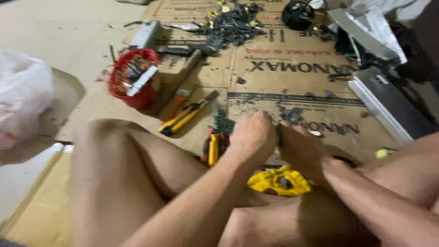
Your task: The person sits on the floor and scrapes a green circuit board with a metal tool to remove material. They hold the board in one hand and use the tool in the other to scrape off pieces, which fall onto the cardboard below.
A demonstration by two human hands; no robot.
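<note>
Hands: left hand (253, 137) and right hand (299, 148), both fisted together over cardboard sheet (292, 87), contents hidden; yellow-handled pliers (185, 119), red bucket (134, 84), yellow cloth (279, 180) lie nearby, within reach.

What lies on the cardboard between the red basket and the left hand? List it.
In the head view, between the red basket and the left hand lie yellow-handled pliers and an orange-handled brush.

Matt corrugated cardboard sheet (292, 87); glossy red plastic bucket (137, 98); yellow plastic-handled pliers (183, 120).
</note>
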